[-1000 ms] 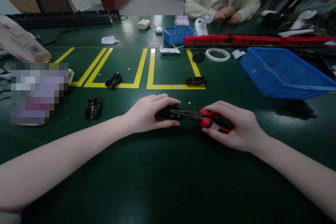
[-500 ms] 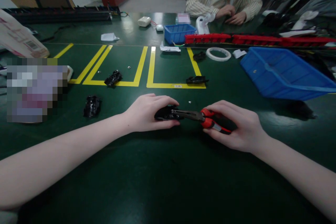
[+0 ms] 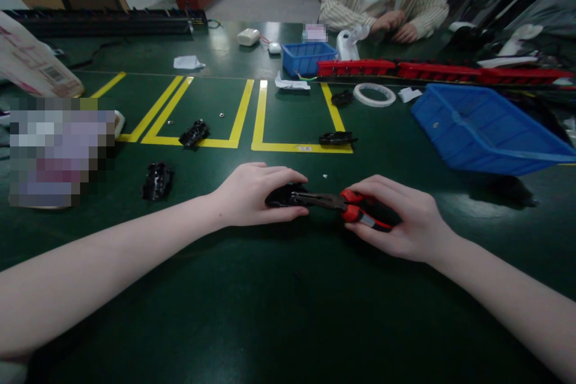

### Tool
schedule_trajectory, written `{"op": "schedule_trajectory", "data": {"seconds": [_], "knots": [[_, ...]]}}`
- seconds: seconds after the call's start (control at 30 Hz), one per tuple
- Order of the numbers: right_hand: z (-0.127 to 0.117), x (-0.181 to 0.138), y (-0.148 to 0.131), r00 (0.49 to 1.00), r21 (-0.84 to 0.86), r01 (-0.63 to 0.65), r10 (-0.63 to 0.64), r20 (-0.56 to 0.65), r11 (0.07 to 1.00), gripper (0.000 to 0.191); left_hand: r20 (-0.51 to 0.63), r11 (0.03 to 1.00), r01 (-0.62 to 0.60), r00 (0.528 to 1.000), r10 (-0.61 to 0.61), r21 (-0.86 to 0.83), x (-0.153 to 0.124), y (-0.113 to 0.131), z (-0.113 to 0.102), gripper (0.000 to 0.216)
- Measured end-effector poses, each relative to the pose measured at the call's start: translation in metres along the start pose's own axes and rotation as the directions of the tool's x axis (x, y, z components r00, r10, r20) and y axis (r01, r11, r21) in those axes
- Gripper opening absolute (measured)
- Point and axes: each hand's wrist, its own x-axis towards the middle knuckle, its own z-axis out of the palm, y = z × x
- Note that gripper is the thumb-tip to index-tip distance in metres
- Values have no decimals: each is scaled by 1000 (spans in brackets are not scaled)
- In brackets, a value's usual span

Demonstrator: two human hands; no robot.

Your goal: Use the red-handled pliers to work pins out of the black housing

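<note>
Between the thumb and fingers of my left hand (image 3: 256,195) is a small black plastic part (image 3: 284,195), partly covered by the fingers. My right hand (image 3: 405,216) is wrapped around the red and black handles of long-nose pliers (image 3: 353,207). The pliers point left, and their dark jaws reach the right end of the black part; what the tips grip there is too small to make out. Similar black parts lie beyond my hands: one (image 3: 157,181) to the left, one (image 3: 194,133) on the yellow tape, and one (image 3: 337,138) on the tape's right corner.
A tilted blue bin (image 3: 495,132) stands at right, with a tape roll (image 3: 374,95) beside it. Farther back are a small blue basket (image 3: 308,59) and a long red strip (image 3: 436,70). Across the green table (image 3: 252,312) sits another person (image 3: 387,6). A white package (image 3: 40,60) is at left.
My right hand and the pliers have shifted very slightly left, with the handles turned a little. My left hand keeps its hold on the black part.
</note>
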Motion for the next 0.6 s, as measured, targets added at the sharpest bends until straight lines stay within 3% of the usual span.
{"op": "schedule_trajectory", "data": {"seconds": [0.6], "knots": [[0,-1,1,1000,-2,17,-17,2,1000,38,-31,1000,-27,999,27,-13,-1,0,0,41]]}}
